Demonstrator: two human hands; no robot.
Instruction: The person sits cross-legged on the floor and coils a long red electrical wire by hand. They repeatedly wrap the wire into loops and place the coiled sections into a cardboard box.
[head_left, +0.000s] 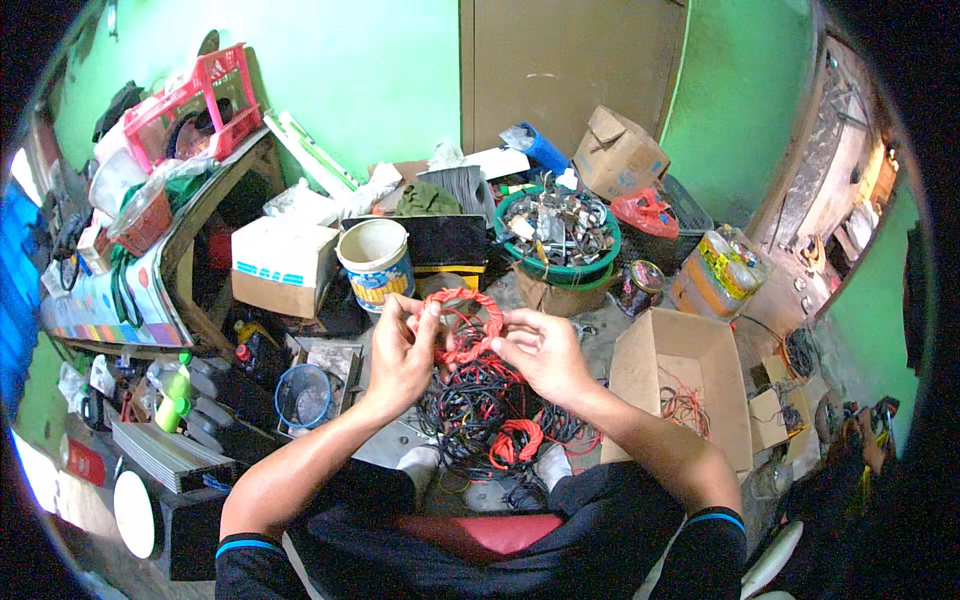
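A ring of twisted red wire (491, 315) is held up in front of me, above a heap of cables. My left hand (403, 349) pinches its left side between thumb and fingers. On the opposite side, my right hand (546, 351) grips it with the thumb and fingertips. Below lies the tangled pile of mostly black cables (465, 409), with some red strands in it. A second coil of red wire (517, 442) rests on the near part of this pile, between my feet.
An open cardboard box (679, 337) with loose red wires stands to the right. Ahead are a green basin (611, 251) full of small parts, a white paint bucket (375, 259) and a white carton (281, 259). A blue-rimmed basket (304, 397) sits at the left.
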